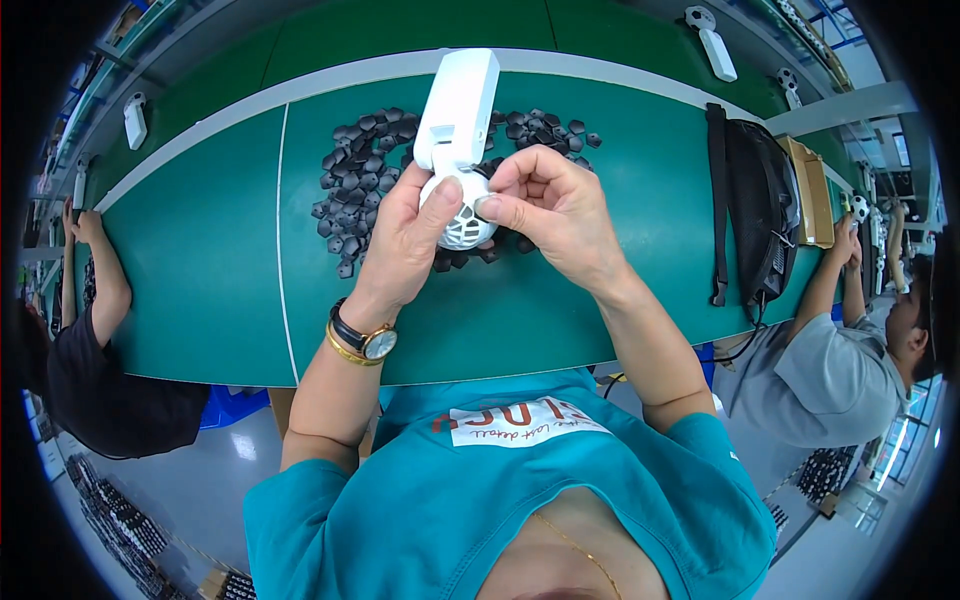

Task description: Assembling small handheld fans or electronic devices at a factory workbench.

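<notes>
A white device (pixel 460 105) with a long boxy body and a round lattice ball (pixel 466 232) at its near end is held up over the table. My left hand (pixel 402 238) is closed around the ball end, its thumb lying on top of the ball. At the ball's right side, my right hand (pixel 555 215) has thumb and index finger drawn together in a pinch against it; what lies between the fingertips is hidden. Behind and around the device, many small black five-sided pieces (pixel 350 190) are heaped on the green table (pixel 210 260).
A black backpack (pixel 760 210) stands on the table at the right, beside an open cardboard box (pixel 812 195). Co-workers sit left and right, a dark sleeve (pixel 85 350) and a grey sleeve (pixel 830 370) showing. Similar white devices (pixel 716 52) lie across the far divider.
</notes>
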`<control>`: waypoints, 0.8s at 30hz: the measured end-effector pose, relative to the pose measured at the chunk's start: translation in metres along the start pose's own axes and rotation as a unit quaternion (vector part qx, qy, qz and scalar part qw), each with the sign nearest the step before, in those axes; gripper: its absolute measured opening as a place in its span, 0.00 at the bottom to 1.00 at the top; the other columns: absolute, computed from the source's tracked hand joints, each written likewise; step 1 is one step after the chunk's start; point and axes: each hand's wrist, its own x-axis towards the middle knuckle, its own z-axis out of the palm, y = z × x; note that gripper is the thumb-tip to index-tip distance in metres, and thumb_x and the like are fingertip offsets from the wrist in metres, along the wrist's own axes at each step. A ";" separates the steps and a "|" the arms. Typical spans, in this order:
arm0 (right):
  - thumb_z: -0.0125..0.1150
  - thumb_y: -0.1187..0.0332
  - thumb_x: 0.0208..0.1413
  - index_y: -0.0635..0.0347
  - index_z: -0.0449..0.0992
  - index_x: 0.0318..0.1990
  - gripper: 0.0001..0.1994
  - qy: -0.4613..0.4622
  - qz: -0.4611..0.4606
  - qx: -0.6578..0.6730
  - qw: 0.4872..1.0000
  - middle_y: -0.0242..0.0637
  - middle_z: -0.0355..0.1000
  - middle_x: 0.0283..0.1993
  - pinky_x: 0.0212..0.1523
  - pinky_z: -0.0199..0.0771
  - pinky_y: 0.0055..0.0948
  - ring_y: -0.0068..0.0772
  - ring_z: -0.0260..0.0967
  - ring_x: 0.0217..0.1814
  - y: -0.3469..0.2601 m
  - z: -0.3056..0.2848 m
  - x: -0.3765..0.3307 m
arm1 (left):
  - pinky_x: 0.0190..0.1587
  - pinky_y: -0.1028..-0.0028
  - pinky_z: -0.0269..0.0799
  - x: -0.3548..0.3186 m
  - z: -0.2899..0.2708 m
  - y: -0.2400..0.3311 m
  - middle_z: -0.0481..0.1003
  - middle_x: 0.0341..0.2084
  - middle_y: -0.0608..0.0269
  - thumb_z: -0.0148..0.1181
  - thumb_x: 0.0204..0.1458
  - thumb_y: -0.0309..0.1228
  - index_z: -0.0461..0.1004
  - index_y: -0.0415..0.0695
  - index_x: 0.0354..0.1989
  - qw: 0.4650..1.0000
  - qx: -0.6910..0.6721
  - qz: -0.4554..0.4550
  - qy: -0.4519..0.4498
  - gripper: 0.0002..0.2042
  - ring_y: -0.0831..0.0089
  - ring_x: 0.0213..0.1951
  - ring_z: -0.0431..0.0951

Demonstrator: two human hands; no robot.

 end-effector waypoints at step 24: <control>0.59 0.74 0.56 0.64 0.77 0.40 0.07 0.191 -0.101 -0.205 0.954 0.30 0.71 0.34 0.35 0.70 0.18 0.17 0.68 0.35 0.025 -0.090 0.009 | 0.34 0.68 0.83 0.007 0.001 0.006 0.70 0.45 0.54 0.64 0.45 0.27 0.59 0.34 0.56 0.992 0.025 0.097 0.078 0.30 0.67 0.43 0.76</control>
